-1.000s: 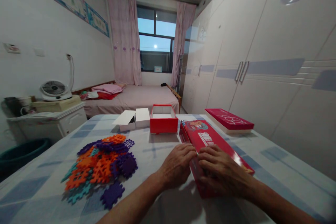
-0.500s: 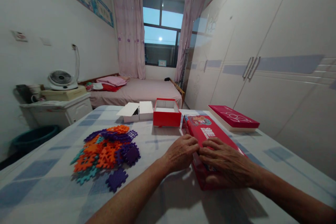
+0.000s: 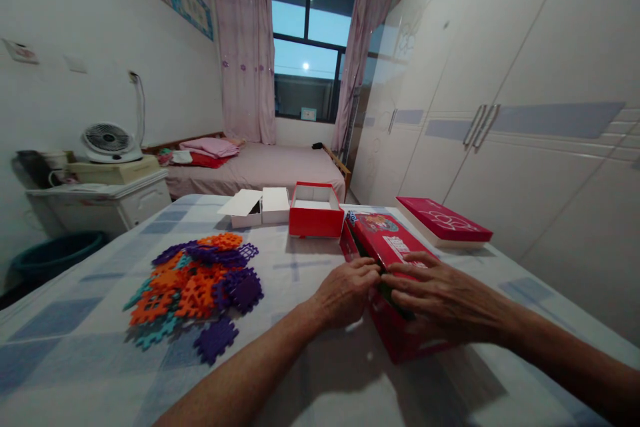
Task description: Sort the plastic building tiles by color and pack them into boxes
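A red box (image 3: 395, 340) with printed pictures on its lid (image 3: 393, 240) lies lengthwise on the table in front of me. Along its left side the lid stands a little away from the box, leaving a dark gap. My left hand (image 3: 350, 290) is closed at that left edge, its fingertips curled against the box wall. Over the lid's near part lies my right hand (image 3: 440, 297), fingers bent round its left edge and close to the left fingertips. The thumb of the right hand is hard to make out.
A pile of orange, purple and teal interlocking pieces (image 3: 195, 287) lies on the left of the checked tablecloth (image 3: 280, 347). Behind stand an open red box (image 3: 316, 221) and small white boxes (image 3: 275, 207). A flat crimson box (image 3: 445, 220) lies at the back right.
The lid's left edge has lifted, and a dark gap now shows between it and the box. My right hand has risen slightly with the lid; my left hand stays at the edge.
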Demonstrator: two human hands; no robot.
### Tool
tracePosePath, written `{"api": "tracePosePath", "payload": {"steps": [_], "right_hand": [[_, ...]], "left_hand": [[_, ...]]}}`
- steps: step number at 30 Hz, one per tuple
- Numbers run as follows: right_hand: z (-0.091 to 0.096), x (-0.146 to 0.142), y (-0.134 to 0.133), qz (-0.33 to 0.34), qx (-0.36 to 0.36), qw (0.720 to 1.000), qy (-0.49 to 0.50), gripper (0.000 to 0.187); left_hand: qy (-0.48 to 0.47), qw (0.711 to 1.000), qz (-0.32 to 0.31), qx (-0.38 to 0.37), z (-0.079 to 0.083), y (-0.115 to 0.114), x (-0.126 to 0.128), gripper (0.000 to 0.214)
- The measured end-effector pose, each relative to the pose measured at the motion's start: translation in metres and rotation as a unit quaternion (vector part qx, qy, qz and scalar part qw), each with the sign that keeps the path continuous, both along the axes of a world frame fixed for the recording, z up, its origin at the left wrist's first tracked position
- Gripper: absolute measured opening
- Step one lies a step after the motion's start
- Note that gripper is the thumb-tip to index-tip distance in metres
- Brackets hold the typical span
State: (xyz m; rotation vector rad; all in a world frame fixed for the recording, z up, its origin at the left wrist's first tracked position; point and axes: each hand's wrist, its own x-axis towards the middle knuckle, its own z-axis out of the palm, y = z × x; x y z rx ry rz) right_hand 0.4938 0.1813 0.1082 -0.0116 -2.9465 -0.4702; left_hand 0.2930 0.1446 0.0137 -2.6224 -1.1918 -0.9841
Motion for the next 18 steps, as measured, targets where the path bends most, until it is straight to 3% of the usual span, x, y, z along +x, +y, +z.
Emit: {"api": "tracePosePath", "payload": {"steps": [3,5,7,9,12,14,16,17,18], "right_hand": [[0.019,0.014,0.015,-0.029,-0.003,0.998,0.049,0.021],[0.034,0.029,0.026,-0.091,-0.015,0.982,0.165,0.029],[0.044,0.047,0.036,-0.193,-0.003,0.936,0.295,0.035],[0.043,0.066,0.045,-0.315,0.052,0.864,0.389,0.038],[0.018,0.101,0.056,-0.478,0.095,0.727,0.483,0.038],[-0.011,0.126,0.063,-0.545,0.022,0.659,0.517,0.041],[-0.046,0.149,0.068,-0.607,-0.076,0.627,0.483,0.054],[-0.064,0.158,0.070,-0.621,-0.099,0.635,0.448,0.061],[-0.081,0.165,0.070,-0.616,-0.092,0.660,0.420,0.065]], "left_hand": [[-0.010,1.000,0.003,-0.012,0.000,-0.001,-0.001,0.034],[-0.022,1.000,0.014,-0.014,-0.001,-0.002,-0.003,0.032],[-0.025,0.999,0.022,-0.011,-0.003,-0.004,-0.005,0.028],[-0.012,1.000,0.020,-0.006,-0.005,-0.006,-0.006,0.022],[0.015,1.000,0.016,0.004,-0.005,-0.008,-0.006,0.021],[0.032,0.999,0.012,0.010,-0.003,-0.009,-0.005,0.025],[0.056,0.998,0.007,0.017,0.000,-0.009,-0.002,0.026],[0.069,0.997,0.004,0.020,0.001,-0.009,0.000,0.026],[0.082,0.996,0.002,0.023,0.002,-0.008,0.001,0.024]]}}
